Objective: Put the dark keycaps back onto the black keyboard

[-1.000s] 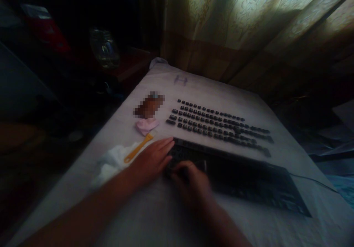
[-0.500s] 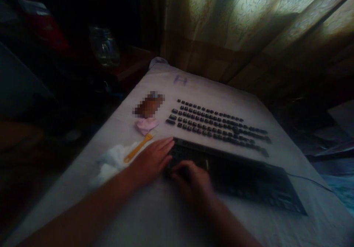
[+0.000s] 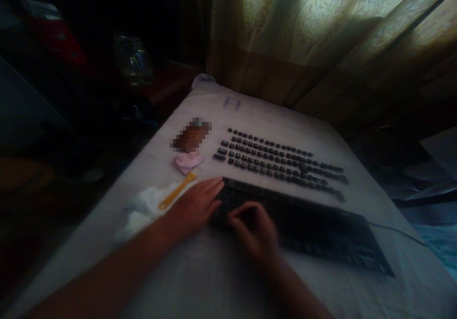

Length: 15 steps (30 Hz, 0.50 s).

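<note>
A black keyboard (image 3: 321, 226) lies slanted across the cloth-covered surface, its left end under my hands. My left hand (image 3: 200, 200) rests flat over that left end, fingers stretched out and held together. Just to its right, my right hand (image 3: 255, 228) is over the keyboard with thumb and forefinger pinched; anything between the fingertips is too small and dark to make out. Beyond the keyboard, several loose black keycaps (image 3: 262, 152) are laid out in rows. A yellow-handled brush (image 3: 177, 191) lies left of my left hand, beside crumpled white material (image 3: 144, 209).
A crumpled pink cloth (image 3: 187, 162) sits past the brush, and a pixelated brown object (image 3: 193, 136) lies behind it. A cable (image 3: 396, 232) runs off the keyboard's right end. Curtains (image 3: 257, 38) hang behind; a glass jar (image 3: 134, 62) stands at the back left.
My right hand has lifted slightly and shifted a little to the right, its thumb and forefinger still pinched. My left hand stays on the keyboard's left end.
</note>
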Each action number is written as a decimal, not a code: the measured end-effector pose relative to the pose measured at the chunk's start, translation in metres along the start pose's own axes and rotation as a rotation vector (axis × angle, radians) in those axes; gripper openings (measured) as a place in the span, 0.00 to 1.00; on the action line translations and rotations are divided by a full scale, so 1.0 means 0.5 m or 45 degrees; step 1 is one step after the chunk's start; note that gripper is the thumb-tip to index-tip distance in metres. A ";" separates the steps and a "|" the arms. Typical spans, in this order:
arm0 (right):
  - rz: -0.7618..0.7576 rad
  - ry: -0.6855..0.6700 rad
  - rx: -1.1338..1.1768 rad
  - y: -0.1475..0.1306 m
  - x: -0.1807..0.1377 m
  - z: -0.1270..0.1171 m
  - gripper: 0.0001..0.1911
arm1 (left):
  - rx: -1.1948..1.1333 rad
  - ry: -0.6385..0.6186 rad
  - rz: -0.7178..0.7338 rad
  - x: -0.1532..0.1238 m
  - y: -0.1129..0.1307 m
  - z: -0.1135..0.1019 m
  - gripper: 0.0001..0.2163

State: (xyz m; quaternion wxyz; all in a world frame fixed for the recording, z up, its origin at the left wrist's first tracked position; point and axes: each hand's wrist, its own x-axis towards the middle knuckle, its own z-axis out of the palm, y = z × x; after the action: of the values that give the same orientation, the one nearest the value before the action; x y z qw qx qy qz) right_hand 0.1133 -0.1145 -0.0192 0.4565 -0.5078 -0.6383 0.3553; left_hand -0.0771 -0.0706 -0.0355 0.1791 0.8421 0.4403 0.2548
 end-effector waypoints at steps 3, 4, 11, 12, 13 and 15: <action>0.116 0.075 0.164 0.006 0.005 -0.004 0.09 | 0.004 -0.003 -0.001 0.000 0.001 0.001 0.20; 0.137 0.081 0.202 0.008 0.007 -0.006 0.09 | 0.001 0.013 0.004 -0.001 0.002 0.000 0.19; 0.104 0.148 0.185 0.009 0.003 -0.008 0.10 | -0.113 0.192 0.153 -0.003 0.026 -0.028 0.12; 0.097 0.168 0.170 0.010 0.000 -0.006 0.09 | -0.128 0.163 0.184 -0.004 0.031 -0.031 0.12; 0.093 0.185 0.156 0.013 -0.002 -0.004 0.07 | -0.142 0.134 0.199 -0.005 0.034 -0.033 0.13; 0.066 0.189 0.120 0.019 -0.005 -0.001 0.06 | -0.180 0.093 0.201 -0.009 0.037 -0.031 0.11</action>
State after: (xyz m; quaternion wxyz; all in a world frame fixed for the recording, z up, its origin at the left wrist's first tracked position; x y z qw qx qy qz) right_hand 0.1169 -0.1148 -0.0286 0.5168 -0.5270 -0.5720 0.3579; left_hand -0.0762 -0.0833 -0.0145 0.2012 0.8496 0.3598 0.3289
